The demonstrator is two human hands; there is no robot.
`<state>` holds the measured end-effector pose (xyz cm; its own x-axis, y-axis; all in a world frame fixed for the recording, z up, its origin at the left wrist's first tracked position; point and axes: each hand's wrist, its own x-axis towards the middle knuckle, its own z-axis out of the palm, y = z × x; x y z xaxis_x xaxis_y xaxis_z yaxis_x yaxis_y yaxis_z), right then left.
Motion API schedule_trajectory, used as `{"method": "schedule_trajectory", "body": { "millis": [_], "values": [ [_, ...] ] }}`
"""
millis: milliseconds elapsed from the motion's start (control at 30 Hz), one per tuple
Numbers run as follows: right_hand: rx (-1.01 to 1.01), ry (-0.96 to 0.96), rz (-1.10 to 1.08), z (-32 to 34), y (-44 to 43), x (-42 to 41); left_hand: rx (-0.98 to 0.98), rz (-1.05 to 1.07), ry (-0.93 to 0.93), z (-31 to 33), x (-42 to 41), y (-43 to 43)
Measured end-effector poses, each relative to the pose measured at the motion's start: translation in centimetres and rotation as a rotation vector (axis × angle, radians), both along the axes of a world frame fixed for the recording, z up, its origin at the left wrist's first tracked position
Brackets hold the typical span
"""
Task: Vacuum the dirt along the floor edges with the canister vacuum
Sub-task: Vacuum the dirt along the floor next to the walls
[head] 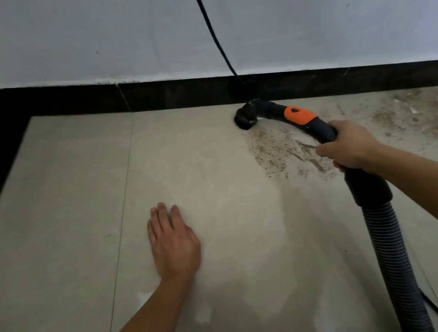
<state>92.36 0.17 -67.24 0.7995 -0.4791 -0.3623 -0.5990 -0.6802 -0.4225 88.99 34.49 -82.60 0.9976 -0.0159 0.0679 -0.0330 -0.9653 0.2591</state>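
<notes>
working along the floor's (55, 210) far edge, our right hand (351, 146) clamped round the vacuum handle (316, 125), nozzle (245, 118) down beside the skirting (151, 97); left hand (173, 243) flat, fingers apart. next, we judge, sweep right through the dirt (275, 149).

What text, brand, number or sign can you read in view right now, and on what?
No readable text anywhere.
The orange band on the vacuum handle carries a small dark mark, too blurred to read.
The wall, skirting, floor tiles and hose show no lettering.
</notes>
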Motion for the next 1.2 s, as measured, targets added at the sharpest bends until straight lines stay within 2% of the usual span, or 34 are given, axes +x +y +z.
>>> {"method": "schedule_trajectory", "body": {
  "millis": [167, 267, 400, 733, 867, 1033, 1200],
  "values": [
    [-0.061, 0.028, 0.032, 0.7, -1.6, -1.8, -0.009, 0.005, 0.006, -0.1, 0.0, 0.1],
    [-0.096, 0.007, -0.028, 1.2, -2.6, -2.6, -0.018, -0.005, 0.003, 0.1, -0.1, 0.1],
    [-0.049, 0.053, -0.007, 1.8, -3.0, -3.9, -0.015, -0.002, 0.013, 0.0, -0.1, 0.2],
    [0.014, 0.006, -0.014, 2.3, -3.3, -7.9, -0.054, -0.019, -0.018, 0.0, -0.2, 0.1],
    [0.083, 0.064, 0.08, 2.3, -2.0, -7.9, -0.06, -0.016, -0.016, 0.0, -0.2, 0.2],
    [-0.024, 0.032, 0.011, 2.9, -3.5, -9.2, -0.073, -0.03, -0.014, 0.1, -0.2, 0.4],
    [-0.035, 0.078, 0.021, 3.8, -5.7, -13.4, -0.077, -0.028, -0.003, 0.2, -0.3, 0.4]
  ]
}}
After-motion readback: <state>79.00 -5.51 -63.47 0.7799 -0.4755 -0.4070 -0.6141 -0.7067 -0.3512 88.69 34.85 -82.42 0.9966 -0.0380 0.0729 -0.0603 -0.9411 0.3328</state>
